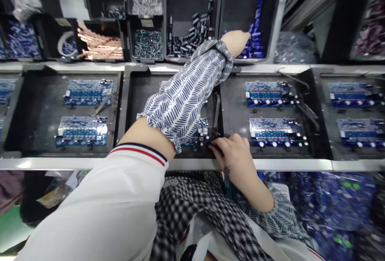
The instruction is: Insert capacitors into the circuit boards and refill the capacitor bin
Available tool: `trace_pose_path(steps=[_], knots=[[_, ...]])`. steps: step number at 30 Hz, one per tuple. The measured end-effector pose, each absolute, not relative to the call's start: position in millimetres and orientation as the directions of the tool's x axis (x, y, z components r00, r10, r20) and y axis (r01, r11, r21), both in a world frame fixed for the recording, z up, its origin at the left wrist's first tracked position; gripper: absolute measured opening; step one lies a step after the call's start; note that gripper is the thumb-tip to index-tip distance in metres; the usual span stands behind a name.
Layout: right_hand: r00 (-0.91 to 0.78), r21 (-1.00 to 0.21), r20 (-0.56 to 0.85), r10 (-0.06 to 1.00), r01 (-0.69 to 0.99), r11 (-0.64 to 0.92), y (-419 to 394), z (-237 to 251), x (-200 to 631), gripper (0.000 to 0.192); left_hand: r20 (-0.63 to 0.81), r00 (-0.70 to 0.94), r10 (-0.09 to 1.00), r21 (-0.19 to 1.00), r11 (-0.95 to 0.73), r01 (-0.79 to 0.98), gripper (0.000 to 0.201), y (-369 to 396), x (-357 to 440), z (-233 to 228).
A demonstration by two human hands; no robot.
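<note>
At tray edge, right hand (233, 152) fingers curled; left hand (237, 41) fingers hidden in bin (252, 16)

The left hand (236, 41), its arm in a patterned sleeve (186, 96), reached into a bin of blue parts (255, 32) on the rack above the bench (192, 164). The right hand (234, 152) rested its fingertips on the near circuit board (200, 134) in the middle tray (135, 92). Neighbouring trays each carried two boards.

Blue capacitors (255, 32) (heaped in bin)
</note>
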State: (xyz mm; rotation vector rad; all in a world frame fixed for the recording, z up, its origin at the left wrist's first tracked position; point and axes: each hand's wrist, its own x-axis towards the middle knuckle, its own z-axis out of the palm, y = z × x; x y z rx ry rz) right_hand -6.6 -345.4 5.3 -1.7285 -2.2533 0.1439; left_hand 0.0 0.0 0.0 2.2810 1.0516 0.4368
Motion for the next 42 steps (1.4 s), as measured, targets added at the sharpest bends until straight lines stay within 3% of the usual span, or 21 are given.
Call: trace_pose_path(steps=[4,8,13,18,21,24,29,32,37,42], knots=[[-0.234,-0.232,0.175,0.956,0.934,0.271,-343.7,4.9,-7.9,0.017,0.109,0.596,0.796,0.744,-0.463,0.482,0.037,3.6,-1.7,9.2],[-0.226,-0.219,0.183,0.957,0.939,0.264,-343.2,5.4,-9.7,0.017,0.170,0.587,0.792,0.830,-0.436,0.348,0.047,9.0,-11.5,27.5],[-0.242,-0.148,0.188,0.952,0.951,0.271,-347.0,7.0,-17.2,0.024,0.141,0.628,0.765,0.912,-0.347,0.218,0.032,-29.5,-53.0,53.7],[-0.204,-0.067,0.234,0.951,0.972,0.225,-353.8,1.4,-27.7,0.026,-0.139,0.683,0.717,0.989,0.065,0.133,0.007,-115.2,-134.9,69.9],[-0.220,-0.044,0.246,0.944,0.970,0.237,-353.4,1.1,-27.4,0.024,-0.305,0.628,0.716,0.943,0.320,0.094,0.015,-158.7,-184.8,66.8],[-0.266,-0.082,0.232,0.935,0.953,0.292,-347.8,12.3,-25.2,0.025,-0.361,0.650,0.669,0.909,0.407,0.085,0.018,-190.1,-223.3,57.3],[-0.207,-0.443,0.267,0.941,0.841,0.311,-331.0,45.4,-46.1,0.038,-0.366,0.630,0.685,0.903,0.426,0.062,0.016,-233.0,-258.4,48.1],[-0.291,-0.565,0.237,0.927,0.735,0.375,-315.1,58.4,-68.7,0.026,-0.418,0.606,0.677,0.861,0.508,0.027,0.017,-255.3,-271.8,50.9],[-0.383,-0.598,0.125,0.915,0.707,0.378,-256.0,52.8,-82.8,0.023,-0.511,0.536,0.672,0.715,0.678,-0.168,0.016,-280.2,-297.9,48.1],[-0.401,-0.492,0.090,0.912,0.778,0.391,-187.3,6.2,-86.1,0.020,-0.505,0.628,0.592,0.424,0.804,-0.417,0.024,-297.3,-311.6,35.5]])
